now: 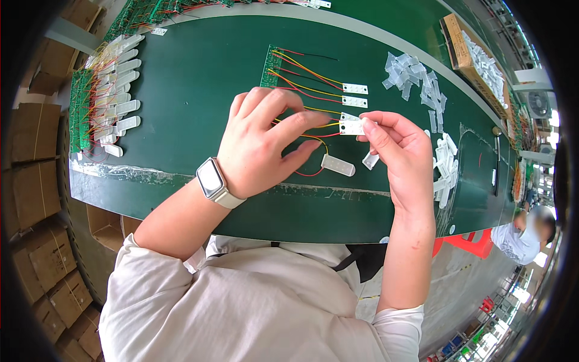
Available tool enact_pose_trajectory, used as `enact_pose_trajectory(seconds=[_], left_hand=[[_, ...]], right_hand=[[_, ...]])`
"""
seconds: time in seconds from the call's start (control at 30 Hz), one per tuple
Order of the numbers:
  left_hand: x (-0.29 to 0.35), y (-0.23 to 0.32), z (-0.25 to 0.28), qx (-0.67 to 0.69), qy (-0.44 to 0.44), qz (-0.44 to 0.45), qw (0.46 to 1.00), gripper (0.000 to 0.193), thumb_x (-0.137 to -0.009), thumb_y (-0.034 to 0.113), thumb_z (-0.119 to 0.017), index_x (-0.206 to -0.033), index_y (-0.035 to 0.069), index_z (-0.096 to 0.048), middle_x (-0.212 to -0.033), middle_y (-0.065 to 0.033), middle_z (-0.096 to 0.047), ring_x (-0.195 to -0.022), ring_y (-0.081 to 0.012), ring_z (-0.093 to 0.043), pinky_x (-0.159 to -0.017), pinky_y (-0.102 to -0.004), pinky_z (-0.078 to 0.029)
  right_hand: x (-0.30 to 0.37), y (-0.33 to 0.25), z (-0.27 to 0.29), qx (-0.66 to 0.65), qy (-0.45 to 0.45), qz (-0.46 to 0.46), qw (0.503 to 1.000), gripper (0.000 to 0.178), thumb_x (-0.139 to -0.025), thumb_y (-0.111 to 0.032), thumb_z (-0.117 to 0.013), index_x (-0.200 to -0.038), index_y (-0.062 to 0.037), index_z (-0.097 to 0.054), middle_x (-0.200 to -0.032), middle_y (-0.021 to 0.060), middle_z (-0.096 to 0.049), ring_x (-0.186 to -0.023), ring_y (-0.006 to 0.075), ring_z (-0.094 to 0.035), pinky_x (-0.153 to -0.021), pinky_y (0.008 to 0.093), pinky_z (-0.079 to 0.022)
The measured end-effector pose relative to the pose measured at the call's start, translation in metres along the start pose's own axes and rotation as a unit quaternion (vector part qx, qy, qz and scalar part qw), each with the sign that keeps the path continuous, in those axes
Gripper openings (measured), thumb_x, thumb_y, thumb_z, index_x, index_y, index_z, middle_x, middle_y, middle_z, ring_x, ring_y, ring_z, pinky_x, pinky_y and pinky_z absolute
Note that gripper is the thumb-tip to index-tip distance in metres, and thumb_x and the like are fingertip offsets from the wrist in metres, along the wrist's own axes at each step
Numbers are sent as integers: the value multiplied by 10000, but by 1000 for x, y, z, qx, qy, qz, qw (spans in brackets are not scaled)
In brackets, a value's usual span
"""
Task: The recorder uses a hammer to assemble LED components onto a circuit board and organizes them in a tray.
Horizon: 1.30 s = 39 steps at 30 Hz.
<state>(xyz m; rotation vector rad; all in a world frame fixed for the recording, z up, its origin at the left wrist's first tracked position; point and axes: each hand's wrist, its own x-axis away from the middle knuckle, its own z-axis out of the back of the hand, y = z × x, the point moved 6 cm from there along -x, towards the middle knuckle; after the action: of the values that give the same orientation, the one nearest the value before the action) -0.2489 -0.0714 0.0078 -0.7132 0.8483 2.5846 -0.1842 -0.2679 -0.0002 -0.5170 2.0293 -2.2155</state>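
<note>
My right hand pinches one end of a small white wired board between thumb and fingers. Yellow and red wires run from it toward my left hand, whose thumb and forefinger are spread apart beside the wires; the fingertips are slightly blurred. A green circuit board lies beyond that hand, partly hidden by it. Two more white wired boards lie at the ends of its wires, farther out. Closer to me is a wired piece in a translucent white cover. A small clear piece lies under my right hand.
Clear plastic pieces lie scattered at the far right, with a pile of white covers nearer. Stacked wired assemblies occupy the left side. A cardboard box of pieces stands at the far right. Another person sits beyond.
</note>
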Motion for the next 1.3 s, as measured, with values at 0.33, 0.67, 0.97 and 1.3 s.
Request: enact_pose_trajectory(seconds=[0.33,0.67,0.97,1.3], left_hand=[[4,0,-10,115,-15,-53,992,259,-745,-17,-781,-982,74,-732,-773,-17,-662,-742,-224,-619,-671,-354,-493],[6,-5,-9,139,-41,28,989,507,-778,-7,-805,-1272,83,-734,-624,11,-612,-525,-177,-554,-525,-318,-452],[13,-12,-23,61,-77,73,992,534,-771,47,-826,-1291,124,-733,-587,20,-550,-520,-142,-530,-518,-297,-453],[9,-19,-25,134,-80,148,977,517,-826,9,-813,-1327,62,-699,-594,4,-541,-525,-88,-439,-529,-243,-417]], right_hand=[[20,-17,-8,106,0,78,991,201,-920,-108,-804,-1097,-21,-764,-881,10,-747,-726,38,-623,-610,186,-411],[17,-21,18,150,-12,174,973,270,-935,-65,-732,-1204,-53,-732,-1033,32,-757,-868,87,-627,-702,245,-437],[13,7,22,532,-104,316,779,262,-812,-56,-800,-1068,-70,-748,-1080,29,-695,-1033,264,-620,-893,397,-527],[-2,23,11,476,29,270,837,291,-846,-57,-784,-1131,-59,-727,-985,63,-664,-941,275,-622,-825,393,-540]])
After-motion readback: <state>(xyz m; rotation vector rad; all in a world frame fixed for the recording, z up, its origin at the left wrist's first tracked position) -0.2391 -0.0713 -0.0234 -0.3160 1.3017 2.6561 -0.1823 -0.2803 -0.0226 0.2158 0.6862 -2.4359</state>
